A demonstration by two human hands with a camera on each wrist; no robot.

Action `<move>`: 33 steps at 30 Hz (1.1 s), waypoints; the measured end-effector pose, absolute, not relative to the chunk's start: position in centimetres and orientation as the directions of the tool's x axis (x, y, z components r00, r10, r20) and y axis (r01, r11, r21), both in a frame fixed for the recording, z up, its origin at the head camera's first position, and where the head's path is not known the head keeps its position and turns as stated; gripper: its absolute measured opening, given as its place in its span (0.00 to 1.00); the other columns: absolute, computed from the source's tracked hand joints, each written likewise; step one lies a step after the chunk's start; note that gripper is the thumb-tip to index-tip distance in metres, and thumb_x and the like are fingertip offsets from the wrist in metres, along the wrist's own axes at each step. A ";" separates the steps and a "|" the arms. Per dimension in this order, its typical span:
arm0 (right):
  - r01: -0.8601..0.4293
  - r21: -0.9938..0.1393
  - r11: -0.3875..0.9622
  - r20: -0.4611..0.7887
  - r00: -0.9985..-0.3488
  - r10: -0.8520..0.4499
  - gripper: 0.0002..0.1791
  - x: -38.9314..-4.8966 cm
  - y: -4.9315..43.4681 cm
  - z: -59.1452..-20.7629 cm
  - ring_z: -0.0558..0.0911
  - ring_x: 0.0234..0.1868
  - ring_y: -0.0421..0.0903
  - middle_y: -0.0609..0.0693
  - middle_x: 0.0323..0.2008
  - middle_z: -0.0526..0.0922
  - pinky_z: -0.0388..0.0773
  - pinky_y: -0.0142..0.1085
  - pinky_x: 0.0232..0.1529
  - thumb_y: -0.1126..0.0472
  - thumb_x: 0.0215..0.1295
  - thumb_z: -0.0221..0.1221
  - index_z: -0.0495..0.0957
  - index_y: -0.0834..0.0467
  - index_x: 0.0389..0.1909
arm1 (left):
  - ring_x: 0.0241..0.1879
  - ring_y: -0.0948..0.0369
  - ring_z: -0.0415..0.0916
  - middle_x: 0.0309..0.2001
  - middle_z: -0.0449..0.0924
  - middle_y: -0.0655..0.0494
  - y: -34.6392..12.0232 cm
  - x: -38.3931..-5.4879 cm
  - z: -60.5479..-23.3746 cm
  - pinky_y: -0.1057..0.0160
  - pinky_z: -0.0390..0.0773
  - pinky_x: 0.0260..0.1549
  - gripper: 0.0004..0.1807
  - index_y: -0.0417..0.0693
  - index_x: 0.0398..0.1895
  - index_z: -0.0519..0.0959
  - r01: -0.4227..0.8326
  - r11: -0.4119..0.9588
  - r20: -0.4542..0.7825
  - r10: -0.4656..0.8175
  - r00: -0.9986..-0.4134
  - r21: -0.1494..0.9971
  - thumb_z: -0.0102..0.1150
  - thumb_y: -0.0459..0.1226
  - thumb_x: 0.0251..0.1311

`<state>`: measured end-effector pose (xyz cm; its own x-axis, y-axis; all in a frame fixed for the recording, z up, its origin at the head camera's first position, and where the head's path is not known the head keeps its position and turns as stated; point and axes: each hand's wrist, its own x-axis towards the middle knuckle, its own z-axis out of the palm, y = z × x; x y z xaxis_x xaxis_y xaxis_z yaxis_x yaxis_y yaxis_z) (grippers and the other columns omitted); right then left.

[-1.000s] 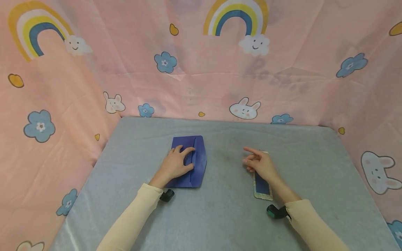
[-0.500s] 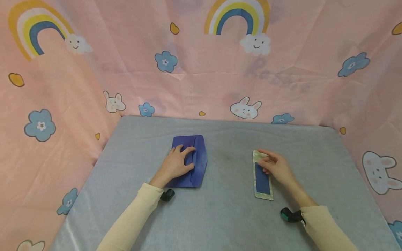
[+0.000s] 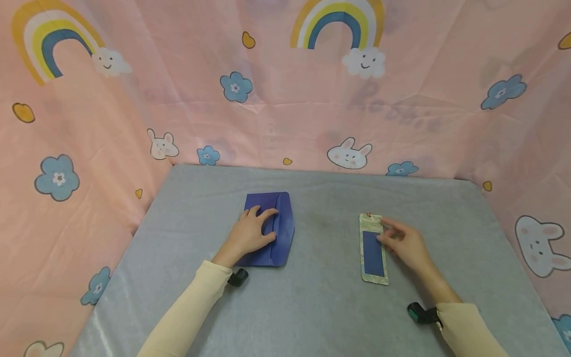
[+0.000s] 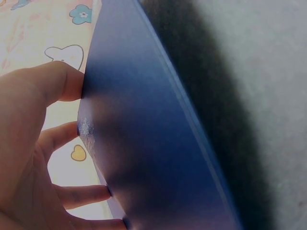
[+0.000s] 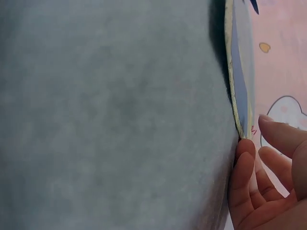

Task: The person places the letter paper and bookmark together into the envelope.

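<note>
My left hand [image 3: 250,233] rests on a dark blue envelope [image 3: 283,218] with its fingers spread, and the envelope's pointed flap lies to the right. In the left wrist view the fingertips and thumb press on the blue paper [image 4: 144,120]. To the right lies a bookmark-like card [image 3: 373,253], pale green with a dark blue panel and a small red mark at its top. My right hand [image 3: 408,243] is at the card's right edge. In the right wrist view the fingertips are right at the card's edge [image 5: 235,96], with the thumb apart from them.
A grey cloth covers the table [image 3: 312,307]. Behind and at both sides hangs a pink curtain [image 3: 276,119] printed with rainbows, flowers and bunnies. A small black wrist camera [image 3: 419,313] sits on the right wrist, another black camera [image 3: 238,277] on the left.
My right hand has drawn back to the right, from over the card to its right edge, uncovering the card's top and panel. The left hand stays on the envelope.
</note>
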<state>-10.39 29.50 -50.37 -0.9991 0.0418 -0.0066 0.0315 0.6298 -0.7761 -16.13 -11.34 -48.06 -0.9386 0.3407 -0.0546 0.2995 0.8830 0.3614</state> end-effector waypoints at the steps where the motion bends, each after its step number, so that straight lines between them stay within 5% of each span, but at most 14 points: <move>1: 0.029 -0.772 0.635 -0.003 -0.999 0.041 0.29 -10.4 29.5 -50.4 0.78 0.20 0.35 0.61 0.33 0.83 0.77 0.33 0.22 0.60 0.63 0.66 0.73 0.62 0.65 | 0.69 0.33 0.63 0.71 0.64 0.35 -11.3 -16.1 -48.1 0.32 0.73 0.55 0.32 0.69 0.69 0.69 0.299 0.883 -0.055 0.340 -0.939 0.361 0.61 0.51 0.58; 7: 0.021 -0.723 0.690 0.007 -0.999 0.037 0.31 -10.4 29.4 -50.5 0.74 0.19 0.33 0.58 0.33 0.83 0.74 0.32 0.21 0.58 0.60 0.68 0.74 0.62 0.63 | 0.69 0.33 0.63 0.71 0.64 0.35 -11.4 -16.2 -48.2 0.32 0.73 0.55 0.33 0.69 0.69 0.69 0.297 0.884 -0.052 0.337 -0.940 0.361 0.62 0.51 0.58; 15: -0.018 -0.541 0.841 0.013 -1.000 -0.013 0.34 -10.5 28.2 -50.0 0.70 0.30 0.43 0.49 0.28 0.77 0.66 0.37 0.36 0.54 0.56 0.70 0.75 0.64 0.62 | 0.68 0.33 0.63 0.71 0.64 0.35 -11.4 -16.2 -48.3 0.33 0.74 0.54 0.32 0.68 0.69 0.69 0.304 0.884 -0.047 0.341 -0.939 0.356 0.61 0.51 0.58; 33: 0.044 -0.473 0.880 -0.044 -0.999 0.026 0.34 -10.3 27.0 -49.1 0.68 0.24 0.44 0.49 0.23 0.73 0.62 0.37 0.30 0.56 0.58 0.68 0.72 0.66 0.64 | 0.69 0.33 0.62 0.71 0.63 0.36 -11.4 -16.2 -48.4 0.33 0.74 0.55 0.33 0.69 0.70 0.68 0.300 0.885 -0.056 0.341 -0.939 0.355 0.62 0.51 0.58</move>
